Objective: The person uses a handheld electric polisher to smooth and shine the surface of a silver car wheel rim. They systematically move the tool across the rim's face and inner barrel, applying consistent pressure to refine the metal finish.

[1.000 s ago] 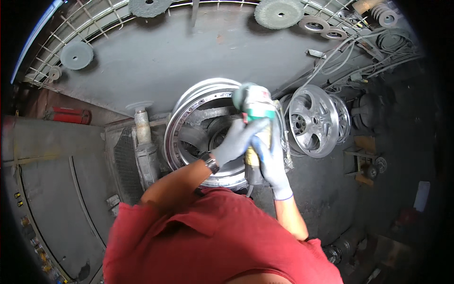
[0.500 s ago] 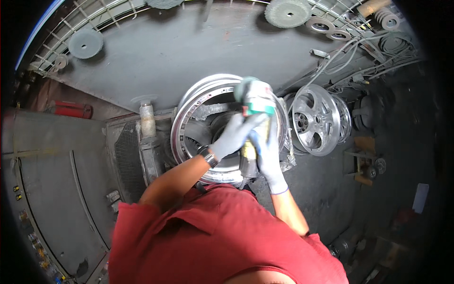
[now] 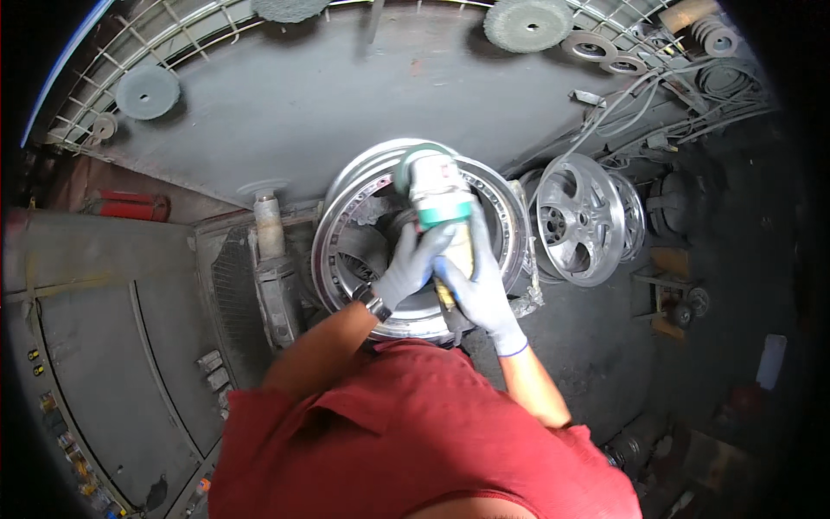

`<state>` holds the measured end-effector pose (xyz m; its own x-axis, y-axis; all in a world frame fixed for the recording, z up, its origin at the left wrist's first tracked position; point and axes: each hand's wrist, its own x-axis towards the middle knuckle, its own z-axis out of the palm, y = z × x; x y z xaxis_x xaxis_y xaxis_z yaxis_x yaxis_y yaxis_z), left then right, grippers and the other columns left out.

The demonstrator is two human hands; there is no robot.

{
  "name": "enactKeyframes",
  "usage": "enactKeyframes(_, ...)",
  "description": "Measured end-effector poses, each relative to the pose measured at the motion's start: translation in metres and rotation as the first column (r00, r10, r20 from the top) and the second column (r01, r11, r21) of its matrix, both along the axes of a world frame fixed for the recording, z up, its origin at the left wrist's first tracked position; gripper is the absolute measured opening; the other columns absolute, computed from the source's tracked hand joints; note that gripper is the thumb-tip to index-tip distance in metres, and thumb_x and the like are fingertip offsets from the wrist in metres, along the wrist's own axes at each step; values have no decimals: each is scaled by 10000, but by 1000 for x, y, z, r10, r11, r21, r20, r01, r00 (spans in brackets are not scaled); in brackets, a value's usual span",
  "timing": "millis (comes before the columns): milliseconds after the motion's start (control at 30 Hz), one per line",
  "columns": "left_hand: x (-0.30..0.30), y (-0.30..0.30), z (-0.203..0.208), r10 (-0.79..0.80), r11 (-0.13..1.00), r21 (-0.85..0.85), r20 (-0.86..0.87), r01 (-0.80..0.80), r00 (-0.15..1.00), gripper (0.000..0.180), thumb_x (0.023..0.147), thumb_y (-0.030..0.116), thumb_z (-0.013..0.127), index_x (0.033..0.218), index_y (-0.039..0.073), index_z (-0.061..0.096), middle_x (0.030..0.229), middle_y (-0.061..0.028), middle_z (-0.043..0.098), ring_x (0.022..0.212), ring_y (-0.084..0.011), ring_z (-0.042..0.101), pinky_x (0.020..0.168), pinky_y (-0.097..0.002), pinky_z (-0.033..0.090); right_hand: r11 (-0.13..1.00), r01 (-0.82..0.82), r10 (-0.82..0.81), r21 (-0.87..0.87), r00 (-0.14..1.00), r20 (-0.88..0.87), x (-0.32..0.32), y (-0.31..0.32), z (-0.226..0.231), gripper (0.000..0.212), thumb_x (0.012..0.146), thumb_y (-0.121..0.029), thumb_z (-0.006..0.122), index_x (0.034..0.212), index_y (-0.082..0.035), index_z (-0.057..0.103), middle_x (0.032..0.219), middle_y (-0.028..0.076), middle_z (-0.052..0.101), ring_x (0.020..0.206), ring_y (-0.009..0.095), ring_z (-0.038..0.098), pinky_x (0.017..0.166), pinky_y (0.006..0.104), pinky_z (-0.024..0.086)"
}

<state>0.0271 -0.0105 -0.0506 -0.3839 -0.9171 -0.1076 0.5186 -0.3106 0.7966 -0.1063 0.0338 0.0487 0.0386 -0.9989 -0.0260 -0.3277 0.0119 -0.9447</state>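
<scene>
My gloved left grip and right grip wrap an angle grinder jutting ahead of them, a wheel rim below. Likely heavy and rigid, it seems best held behind its green collar.

Power tool, mid-frame: white head, green collar, yellow grip (darker at its base). Left glove pale grey; right glove same, cuff edged blue. Wheel rim, centre: silver, ring of dots. Shirt, lower centre: plain red. Cylinder, left: red.
</scene>
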Motion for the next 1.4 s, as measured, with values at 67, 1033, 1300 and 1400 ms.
enactKeyframes(67,-27,-20,27,-179,976,-121,43,183,983,377,1060,278,660,1309,-5,657,1151,-36,704,1054,-91,638,921,-307,532,983,179,-182,31,978,99,-21,16,-25,893,964,-208,697,1672,12,199,1617,257,419,1473,318,462,1215,400,369)
enactKeyframes(1033,59,27,68,627,779,-141,218,-611,748,577,1088,522,494,1467,86,496,1334,-103,621,1207,-233,647,1035,-395,548,801,-547,571,243,820,-36,55,-45,89,849,950,-325,621,1652,-2,268,1391,397,538,1269,456,620,1063,438,486)
enactKeyframes(1300,-60,-66,99,-200,849,354,-472,392,859,421,1039,473,649,1254,114,597,1112,-55,702,951,-168,725,830,-351,628,947,12,-203,320,795,572,-35,-26,87,766,982,-310,625,1609,-1,313,1301,212,623,1008,294,711,776,399,641)
enactKeyframes(1400,-100,-65,111,-503,714,376,-311,590,807,415,1030,484,659,1182,99,625,986,-48,712,801,-168,720,721,-352,615,898,187,-433,398,535,725,-56,2,79,573,995,-318,579,1449,12,461,1066,217,701,820,349,751,598,434,671)
